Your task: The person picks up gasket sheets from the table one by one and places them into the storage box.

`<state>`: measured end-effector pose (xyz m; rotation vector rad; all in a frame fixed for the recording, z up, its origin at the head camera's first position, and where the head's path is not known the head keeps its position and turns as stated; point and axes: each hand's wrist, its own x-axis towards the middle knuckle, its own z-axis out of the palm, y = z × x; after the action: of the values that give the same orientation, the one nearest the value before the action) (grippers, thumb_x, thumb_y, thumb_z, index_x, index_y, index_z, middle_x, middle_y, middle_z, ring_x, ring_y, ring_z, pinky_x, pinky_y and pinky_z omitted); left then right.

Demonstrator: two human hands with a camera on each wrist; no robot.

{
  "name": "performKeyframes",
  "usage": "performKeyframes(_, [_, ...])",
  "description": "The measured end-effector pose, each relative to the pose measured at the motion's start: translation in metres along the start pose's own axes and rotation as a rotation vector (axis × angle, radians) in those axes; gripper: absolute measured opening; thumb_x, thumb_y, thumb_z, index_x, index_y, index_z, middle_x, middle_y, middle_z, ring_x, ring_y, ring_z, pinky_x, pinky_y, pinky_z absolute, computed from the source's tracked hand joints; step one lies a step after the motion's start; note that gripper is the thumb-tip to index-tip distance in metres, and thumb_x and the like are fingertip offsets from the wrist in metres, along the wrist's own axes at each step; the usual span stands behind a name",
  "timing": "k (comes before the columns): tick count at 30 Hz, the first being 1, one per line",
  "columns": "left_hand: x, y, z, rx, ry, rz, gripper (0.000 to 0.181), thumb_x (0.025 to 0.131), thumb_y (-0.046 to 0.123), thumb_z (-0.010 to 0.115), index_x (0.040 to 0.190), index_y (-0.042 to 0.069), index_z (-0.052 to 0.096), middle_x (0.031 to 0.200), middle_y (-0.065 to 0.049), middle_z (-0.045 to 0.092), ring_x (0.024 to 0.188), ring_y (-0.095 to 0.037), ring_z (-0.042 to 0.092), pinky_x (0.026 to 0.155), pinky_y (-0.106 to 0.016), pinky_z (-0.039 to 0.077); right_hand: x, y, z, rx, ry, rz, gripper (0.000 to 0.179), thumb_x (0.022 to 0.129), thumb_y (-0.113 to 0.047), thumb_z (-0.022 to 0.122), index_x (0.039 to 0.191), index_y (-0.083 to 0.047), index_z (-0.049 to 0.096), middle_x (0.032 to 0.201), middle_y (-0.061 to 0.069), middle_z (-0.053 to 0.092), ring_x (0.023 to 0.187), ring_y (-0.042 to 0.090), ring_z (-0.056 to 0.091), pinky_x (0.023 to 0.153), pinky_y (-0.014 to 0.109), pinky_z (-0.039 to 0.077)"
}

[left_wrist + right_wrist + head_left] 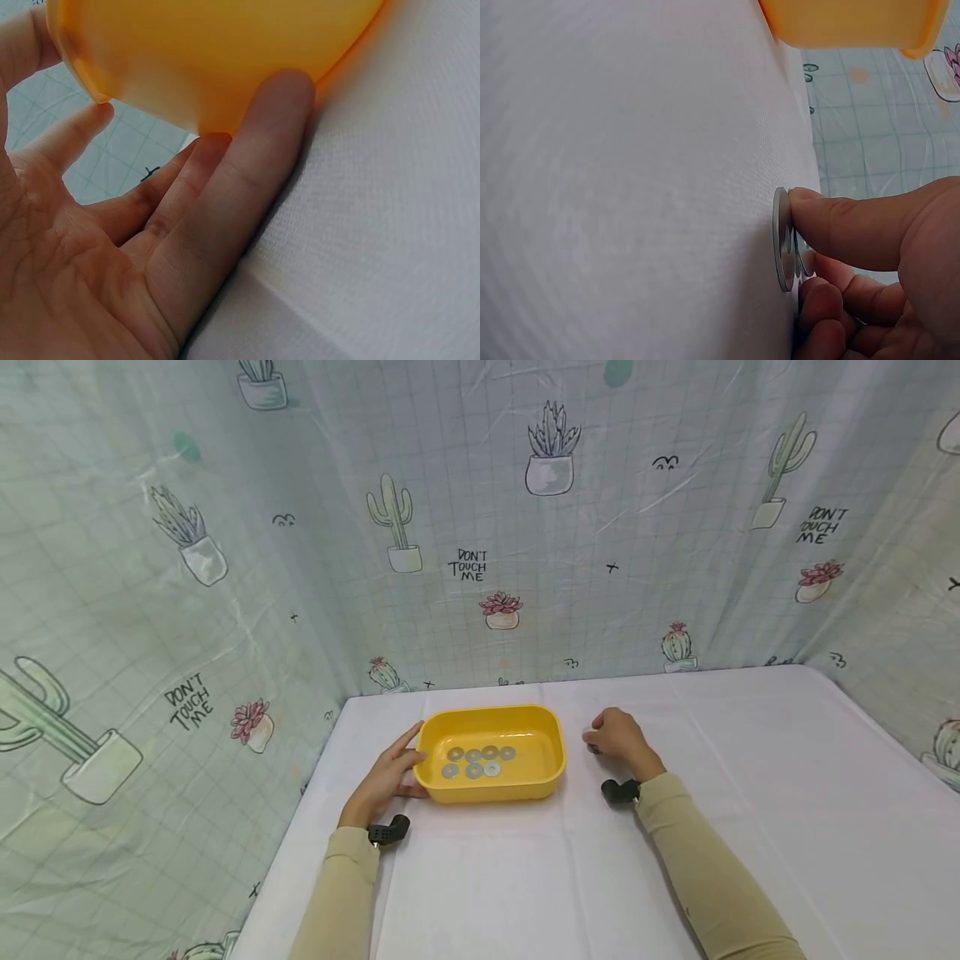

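A yellow plastic tray (487,795) with rounded corners stands on the table, several flat grey metal washers (467,772) lying inside it in two rough rows. At its left end my left hand (384,783) holds the tray, fingers spread along the wall and rim. To the right of the tray, my right hand (622,742) is down at the tabletop. In the right wrist view its thumb and fingers pinch a washer (807,259) tilted against another washer (778,240), which lies against the white cloth. The fingers partly hide both washers.
A white cloth (495,893) covers the table. Behind and to the left hangs a pale green curtain (600,610) printed with cacti. Each wrist wears a small black camera (621,792), close above the cloth.
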<state>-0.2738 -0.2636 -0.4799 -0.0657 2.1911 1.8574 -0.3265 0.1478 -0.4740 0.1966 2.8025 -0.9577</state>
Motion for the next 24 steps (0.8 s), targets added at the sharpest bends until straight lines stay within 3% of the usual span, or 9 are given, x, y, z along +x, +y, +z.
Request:
performKeyframes(4, [-0.0005,0.0005,0.0,0.005,-0.001,0.0,0.063,0.101,0.028,0.057,0.156,0.047,0.034,0.147,-0.018,0.051,0.115,-0.031,0.064,0.079,-0.049,0.066,-0.0014,-0.0009,0.0004,-0.019,0.021,-0.029,0.037,0.093,-0.02,0.072,0.118,0.005,0.062,0.107,0.019,0.069,0.085,0.025,0.062,0.069,0.028,0.055])
performKeyframes(11, [-0.0003,0.0004,-0.0005,0.007,-0.007,-0.001,0.062,0.101,0.028,0.057,0.156,0.047,0.034,0.148,-0.018,0.051,0.114,-0.031,0.064,0.079,-0.049,0.066,-0.0054,-0.002,-0.0024,0.007,0.026,-0.072,0.029,0.092,-0.018,0.072,0.111,-0.001,0.057,0.089,0.012,0.07,0.075,0.023,0.06,0.063,0.027,0.047])
performKeyframes(16, [-0.0007,0.0013,-0.0009,0.005,-0.011,0.007,0.063,0.101,0.028,0.056,0.157,0.046,0.033,0.146,-0.019,0.052,0.113,-0.03,0.065,0.078,-0.049,0.066,-0.0074,-0.0025,-0.0051,0.077,0.003,-0.057,0.026,0.093,-0.018,0.07,0.111,-0.005,0.057,0.082,0.008,0.07,0.069,0.02,0.061,0.06,0.025,0.047])
performKeyframes(24, [-0.0008,0.0007,0.0003,0.004,-0.006,-0.004,0.064,0.1,0.027,0.057,0.156,0.047,0.035,0.143,-0.019,0.053,0.11,-0.03,0.065,0.078,-0.049,0.066,-0.0059,0.001,-0.0068,0.099,-0.006,-0.069,0.026,0.094,-0.016,0.066,0.116,-0.004,0.059,0.079,0.007,0.07,0.066,0.019,0.061,0.059,0.025,0.048])
